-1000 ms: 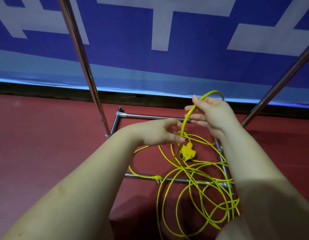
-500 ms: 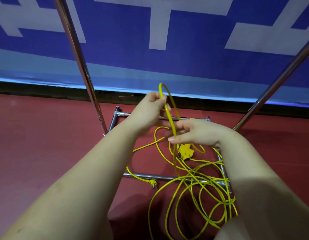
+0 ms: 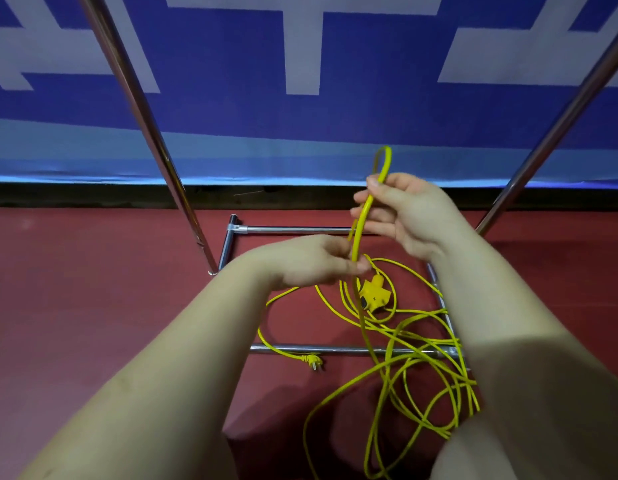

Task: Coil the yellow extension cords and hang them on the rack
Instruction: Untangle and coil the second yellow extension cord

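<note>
I held one yellow extension cord (image 3: 361,223) in both hands above the base of the rack (image 3: 293,230). My right hand (image 3: 409,213) pinched the top of a narrow loop between thumb and forefinger, with the bend of the loop standing clear above the fingers. My left hand (image 3: 314,259) had its grip closed on the same strands lower down, just above the yellow multi-outlet socket head (image 3: 375,295), which hung or lay close under that hand; I could not tell whether it touched the floor (image 3: 93,306).

The remainder of the cord lay uncoiled on the red floor in loose overlapping turns, draped across the near base bar (image 3: 338,349) of the rack. The plug (image 3: 314,360) lay just beside that bar, on the near side. The two chrome uprights (image 3: 151,133) rose either side of my hands.

I judged the coiling to be at its first turns, with most of the length yet to be gathered. To do this step well, I considered the following necessary:

1. Keep the left grip fixed as the collecting point.
2. Draw each new turn with the right hand to an equal length.
3. Lay turns side by side, without crossing.
4. Lift the slack clear of the base bar before pulling, since the pile could snag there.
5. Let the cord twist freely to avoid kinks.
</note>
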`<state>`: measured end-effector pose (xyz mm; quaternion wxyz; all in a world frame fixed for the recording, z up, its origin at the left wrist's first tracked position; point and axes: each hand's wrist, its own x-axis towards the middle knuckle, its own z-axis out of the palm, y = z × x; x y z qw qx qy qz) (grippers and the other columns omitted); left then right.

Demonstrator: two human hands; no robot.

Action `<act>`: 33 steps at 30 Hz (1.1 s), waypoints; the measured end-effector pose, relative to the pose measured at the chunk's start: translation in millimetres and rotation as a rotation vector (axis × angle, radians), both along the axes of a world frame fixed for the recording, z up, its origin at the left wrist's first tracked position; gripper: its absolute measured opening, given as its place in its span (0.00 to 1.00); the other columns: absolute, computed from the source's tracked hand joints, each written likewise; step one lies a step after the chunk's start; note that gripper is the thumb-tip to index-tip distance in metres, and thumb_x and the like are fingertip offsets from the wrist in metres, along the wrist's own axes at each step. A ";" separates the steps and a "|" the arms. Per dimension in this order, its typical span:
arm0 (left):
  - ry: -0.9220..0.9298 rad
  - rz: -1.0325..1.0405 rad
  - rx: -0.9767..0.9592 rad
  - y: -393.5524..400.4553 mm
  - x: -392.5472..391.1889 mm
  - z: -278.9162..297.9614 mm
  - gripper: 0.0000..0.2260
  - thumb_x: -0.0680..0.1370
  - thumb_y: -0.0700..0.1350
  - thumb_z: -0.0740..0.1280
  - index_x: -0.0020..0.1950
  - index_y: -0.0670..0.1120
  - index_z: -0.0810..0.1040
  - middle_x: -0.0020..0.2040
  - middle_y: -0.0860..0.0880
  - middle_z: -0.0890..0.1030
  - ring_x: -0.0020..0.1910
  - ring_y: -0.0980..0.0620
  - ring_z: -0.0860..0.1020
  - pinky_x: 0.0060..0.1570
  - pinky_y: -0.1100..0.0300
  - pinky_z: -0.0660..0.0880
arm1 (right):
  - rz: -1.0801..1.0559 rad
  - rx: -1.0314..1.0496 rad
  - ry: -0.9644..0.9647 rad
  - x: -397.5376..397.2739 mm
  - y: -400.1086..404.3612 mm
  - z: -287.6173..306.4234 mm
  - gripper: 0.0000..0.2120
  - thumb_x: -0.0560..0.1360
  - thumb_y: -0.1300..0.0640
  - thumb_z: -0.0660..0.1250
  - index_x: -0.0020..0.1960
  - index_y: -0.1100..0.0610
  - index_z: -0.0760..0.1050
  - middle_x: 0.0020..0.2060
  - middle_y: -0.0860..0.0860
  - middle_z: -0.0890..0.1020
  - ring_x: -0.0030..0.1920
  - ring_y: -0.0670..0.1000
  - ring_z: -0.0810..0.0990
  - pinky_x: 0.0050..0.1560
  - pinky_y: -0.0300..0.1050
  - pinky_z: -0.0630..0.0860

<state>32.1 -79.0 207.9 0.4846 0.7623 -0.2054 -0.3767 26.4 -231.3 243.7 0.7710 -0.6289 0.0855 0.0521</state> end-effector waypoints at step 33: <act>-0.207 0.434 -0.321 -4.3 9.8 26.7 0.08 0.82 0.41 0.58 0.47 0.46 0.74 0.37 0.49 0.82 0.33 0.51 0.80 0.39 0.61 0.79 | 0.220 -0.250 -0.033 -3.2 -10.0 3.2 0.10 0.76 0.54 0.64 0.57 0.52 0.74 0.48 0.48 0.83 0.47 0.45 0.82 0.48 0.44 0.79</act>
